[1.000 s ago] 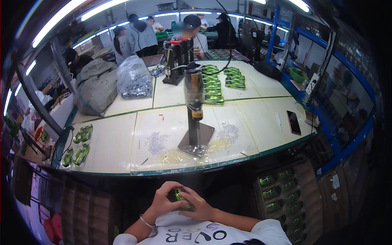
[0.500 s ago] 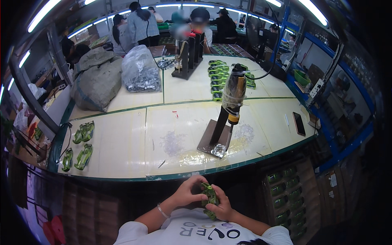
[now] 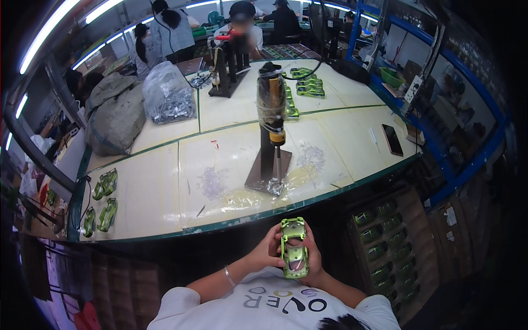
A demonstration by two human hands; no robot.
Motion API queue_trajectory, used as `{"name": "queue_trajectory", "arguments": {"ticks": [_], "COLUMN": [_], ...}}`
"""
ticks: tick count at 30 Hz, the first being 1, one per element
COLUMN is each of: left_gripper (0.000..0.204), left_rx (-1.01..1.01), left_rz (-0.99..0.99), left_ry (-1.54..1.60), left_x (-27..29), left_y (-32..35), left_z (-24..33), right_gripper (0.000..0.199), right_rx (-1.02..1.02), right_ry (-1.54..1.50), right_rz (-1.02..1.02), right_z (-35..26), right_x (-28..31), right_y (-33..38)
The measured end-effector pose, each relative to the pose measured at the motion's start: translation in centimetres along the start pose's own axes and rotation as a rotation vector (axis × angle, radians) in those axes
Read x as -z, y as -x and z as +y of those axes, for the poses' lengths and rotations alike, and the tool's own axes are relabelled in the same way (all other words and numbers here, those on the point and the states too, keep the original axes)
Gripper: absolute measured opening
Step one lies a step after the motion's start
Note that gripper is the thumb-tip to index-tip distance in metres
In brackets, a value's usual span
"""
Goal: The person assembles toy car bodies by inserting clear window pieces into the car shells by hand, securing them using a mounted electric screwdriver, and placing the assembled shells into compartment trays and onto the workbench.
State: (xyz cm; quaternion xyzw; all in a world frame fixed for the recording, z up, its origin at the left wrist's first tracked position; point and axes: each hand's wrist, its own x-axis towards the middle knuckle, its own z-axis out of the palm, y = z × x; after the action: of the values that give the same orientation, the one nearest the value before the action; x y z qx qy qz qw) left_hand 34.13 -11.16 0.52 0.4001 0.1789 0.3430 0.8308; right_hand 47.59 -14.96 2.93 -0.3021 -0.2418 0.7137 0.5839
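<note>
Close in front of my chest, both hands hold a bright green toy car body shell [image 3: 297, 254]. It stands lengthwise, with its window openings facing me. My left hand [image 3: 270, 250] grips its left edge, the thumb on the lower side. Along the right edge, the fingers of my right hand [image 3: 313, 257] are wrapped round it, partly hidden behind the shell. Just beyond my hands, over the table's front edge, an electric screwdriver [image 3: 271, 104] wrapped in clear plastic hangs tip down on a stand with a brown metal base [image 3: 258, 179].
Several green shells [image 3: 108, 214] lie on the table's left end, more [image 3: 309, 85] at the back. A grey sack [image 3: 115, 118] and a clear bag of small metallic parts [image 3: 171, 102] stand at left. A phone [image 3: 392, 139] lies right. A box of shells [image 3: 379, 234] sits low right. Other people work beyond.
The shell has been turned from edge-on to face me and raised a little, with both hands now along its sides. The view has shifted, so the table's things appear further left.
</note>
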Motion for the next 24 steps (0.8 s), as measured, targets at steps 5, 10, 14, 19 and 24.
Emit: {"name": "queue_trajectory", "arguments": {"ticks": [5, 10, 14, 19, 24], "left_gripper": [0.101, 0.106, 0.103, 0.093, 0.089], "left_rx": [-0.017, -0.044, -0.033, -0.050, -0.085], "left_rz": [0.136, 0.154, 0.212, 0.305, 0.275], "left_ry": [-0.108, -0.170, -0.175, -0.161, -0.127], "left_x": [-2.0, -3.5, -4.0, -2.8, -1.8], "left_y": [0.1, 0.4, 0.9, 0.7, -0.4], "left_z": [0.1, 0.0, -0.2, -0.4, 0.9], "right_gripper": [0.052, 0.047, 0.043, 0.042, 0.045], "right_rx": [-0.053, -0.105, -0.169, -0.261, -0.133], "right_ry": [-0.155, -0.302, -0.349, -0.322, -0.197], "right_rz": [-0.087, -0.168, -0.186, -0.149, -0.071], "right_z": [-0.2, -0.2, -0.2, -0.3, 0.9], "right_x": [1.3, 2.1, 2.5, 1.9, 1.8], "right_y": [-0.1, 1.0, 1.0, -0.4, -2.4]}}
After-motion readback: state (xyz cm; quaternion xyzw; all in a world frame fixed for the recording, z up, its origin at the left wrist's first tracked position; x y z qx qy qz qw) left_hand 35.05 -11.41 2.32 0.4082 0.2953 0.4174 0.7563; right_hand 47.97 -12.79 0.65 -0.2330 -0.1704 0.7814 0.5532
